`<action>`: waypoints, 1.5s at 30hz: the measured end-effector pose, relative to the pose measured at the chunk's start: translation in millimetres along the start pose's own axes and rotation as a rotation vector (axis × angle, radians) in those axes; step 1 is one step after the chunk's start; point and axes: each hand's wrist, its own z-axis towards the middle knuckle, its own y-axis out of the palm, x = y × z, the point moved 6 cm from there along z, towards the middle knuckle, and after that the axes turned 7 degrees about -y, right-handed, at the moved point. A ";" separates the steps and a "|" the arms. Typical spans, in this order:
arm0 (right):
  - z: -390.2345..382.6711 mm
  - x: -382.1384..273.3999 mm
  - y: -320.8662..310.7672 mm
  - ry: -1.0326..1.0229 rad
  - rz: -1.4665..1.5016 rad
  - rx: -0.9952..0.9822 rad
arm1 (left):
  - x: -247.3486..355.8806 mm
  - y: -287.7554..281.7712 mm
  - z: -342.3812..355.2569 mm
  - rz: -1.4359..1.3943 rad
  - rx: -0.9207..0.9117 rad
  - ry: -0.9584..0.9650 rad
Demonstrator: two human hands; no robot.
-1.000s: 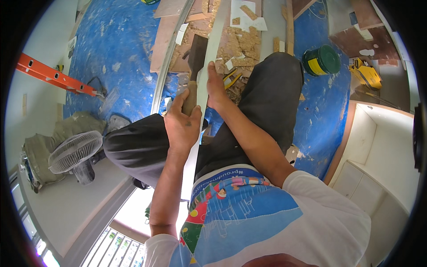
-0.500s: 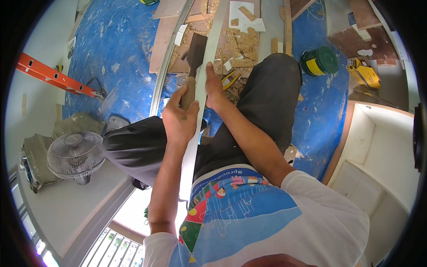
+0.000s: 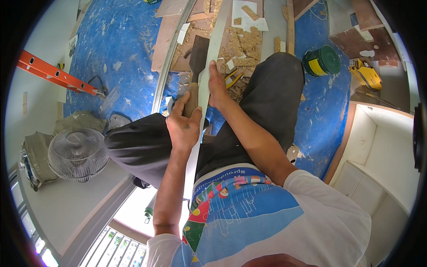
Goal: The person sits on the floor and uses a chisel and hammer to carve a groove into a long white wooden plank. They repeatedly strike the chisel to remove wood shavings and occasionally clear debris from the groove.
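Note:
My left hand [image 3: 183, 127] is closed round the wooden handle of a broad-bladed chopping knife [image 3: 199, 53]. Its dark flat blade points away from me and lies along the left edge of a long pale board strip [image 3: 216, 42]. The strip runs from my lap between my legs to the far debris. My right hand [image 3: 217, 86] grips the strip's right side, thumb stretched along it, the other fingers mostly hidden. Beyond that hand, yellow-handled pliers [image 3: 232, 80] lie partly hidden by my knee.
Broken chipboard [image 3: 244, 44] and white scraps litter the floor ahead. A metal channel [image 3: 171, 53] runs along the left. A green bucket [image 3: 327, 60] stands right on blue floor covering [image 3: 115, 53]. An orange ladder [image 3: 58, 75] and a fan [image 3: 78, 153] are left, a white cabinet [image 3: 364, 138] right.
The knife blade has shifted slightly nearer me along the strip's edge. My left hand keeps its grip on the handle, and my right hand stays on the strip.

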 end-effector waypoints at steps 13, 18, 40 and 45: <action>-17.2 -17.1 18.9 0.014 0.066 0.089 | 38.4 15.0 29.8 0.242 0.019 0.169; -0.5 -6.2 0.4 -0.007 -0.020 0.084 | 33.7 6.7 7.0 0.162 -0.008 0.066; -1.2 -5.1 5.2 -0.031 0.015 0.088 | 39.6 11.0 4.7 0.245 0.027 0.146; -4.4 -6.5 3.7 -0.016 -0.011 0.076 | 42.6 10.1 7.7 0.296 0.010 0.153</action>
